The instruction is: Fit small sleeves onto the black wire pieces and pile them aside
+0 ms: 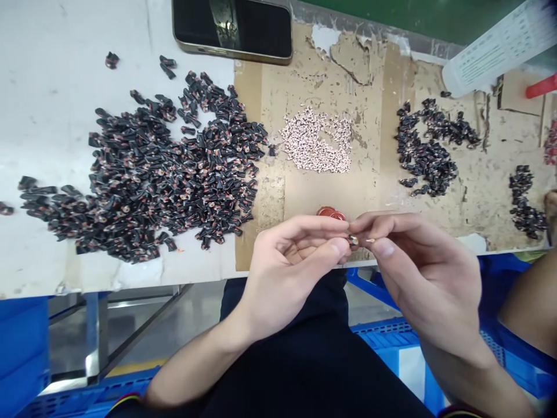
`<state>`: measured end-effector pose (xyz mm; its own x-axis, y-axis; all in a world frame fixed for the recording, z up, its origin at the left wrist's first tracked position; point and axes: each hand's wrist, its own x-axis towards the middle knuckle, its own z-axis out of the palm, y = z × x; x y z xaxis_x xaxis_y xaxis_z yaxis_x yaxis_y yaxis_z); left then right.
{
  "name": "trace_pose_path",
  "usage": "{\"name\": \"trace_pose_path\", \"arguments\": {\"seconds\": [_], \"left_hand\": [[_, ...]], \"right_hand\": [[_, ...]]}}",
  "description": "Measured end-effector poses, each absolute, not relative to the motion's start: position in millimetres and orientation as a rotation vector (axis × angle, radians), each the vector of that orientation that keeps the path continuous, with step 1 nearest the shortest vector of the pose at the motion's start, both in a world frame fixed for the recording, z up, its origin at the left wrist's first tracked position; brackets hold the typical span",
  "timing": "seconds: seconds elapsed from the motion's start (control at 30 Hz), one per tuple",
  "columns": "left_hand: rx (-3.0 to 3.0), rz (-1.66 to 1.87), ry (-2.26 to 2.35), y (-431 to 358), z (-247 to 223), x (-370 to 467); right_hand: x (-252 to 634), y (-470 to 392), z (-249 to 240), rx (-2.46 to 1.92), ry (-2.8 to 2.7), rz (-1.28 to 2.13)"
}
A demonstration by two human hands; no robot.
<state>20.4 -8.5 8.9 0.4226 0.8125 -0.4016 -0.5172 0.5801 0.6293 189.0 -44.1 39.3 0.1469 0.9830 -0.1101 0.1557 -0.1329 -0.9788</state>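
Observation:
Near the table's front edge my left hand [296, 270] pinches a small black part [353, 239] with a bright tip. Close on its right, my right hand [424, 270] holds a tiny light-coloured piece [371, 240] between thumb and forefinger. The two pieces are a short gap apart. Just behind my fingers sits a red round object [331, 213], partly hidden by them. Beyond it a pile of tiny pinkish pieces [304, 142] lies on the cardboard [326, 194]. A large heap of black parts [174, 174] spreads over the white surface to the left.
A phone [232, 29] lies at the back. Smaller clusters of black parts [429, 157] [524, 200] are on the right. A white perforated container [496, 49] and a red object [542, 87] stand at the back right. Another person's arm [531, 302] shows at the right edge.

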Motion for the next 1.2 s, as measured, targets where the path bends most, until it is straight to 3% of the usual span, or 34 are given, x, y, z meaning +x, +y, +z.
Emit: {"name": "trace_pose_path", "arguments": {"seconds": [0.67,0.97,1.2], "left_hand": [[0.689,0.855,0.882,-7,17,12],[0.617,0.899,0.829,-5,24,16],[0.555,0.884,0.799,-9,21,22]], "right_hand": [[192,-37,40,-1.421,-1.455,1.034],[190,-40,28,-1.314,-1.5,0.729],[180,-41,27,-1.357,-1.371,0.71]]}}
